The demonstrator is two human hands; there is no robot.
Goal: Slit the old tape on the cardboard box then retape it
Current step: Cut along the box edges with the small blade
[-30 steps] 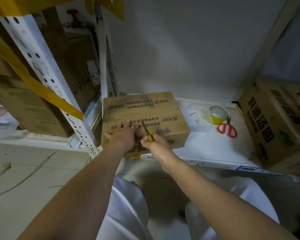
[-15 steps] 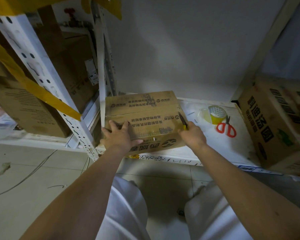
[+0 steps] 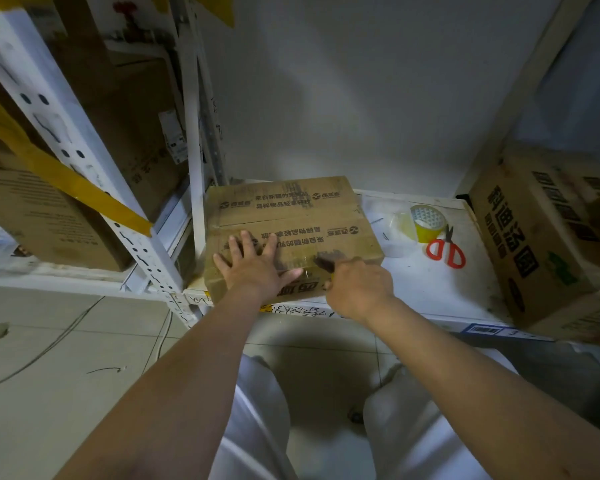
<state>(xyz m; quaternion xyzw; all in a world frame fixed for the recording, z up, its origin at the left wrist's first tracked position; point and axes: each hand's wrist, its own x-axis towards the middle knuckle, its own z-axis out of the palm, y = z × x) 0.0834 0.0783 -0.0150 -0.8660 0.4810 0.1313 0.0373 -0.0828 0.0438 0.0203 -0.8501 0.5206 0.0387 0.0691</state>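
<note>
Cardboard box sits on the shelf under flat, spread left fingers, right hand gripping a knife just beside them; slitting seems underway, retaping remains.

red scissors beside large printed carton.

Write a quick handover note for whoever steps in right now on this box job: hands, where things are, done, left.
Left hand: flat on top of the cardboard box, steadying it.
Right hand: grips the cutter, blade at the box's near top edge.
Tape roll and scissors lie right of the box on the shelf.
Done: unclear how much tape is slit.
Left: finish slitting, then retape.
</note>
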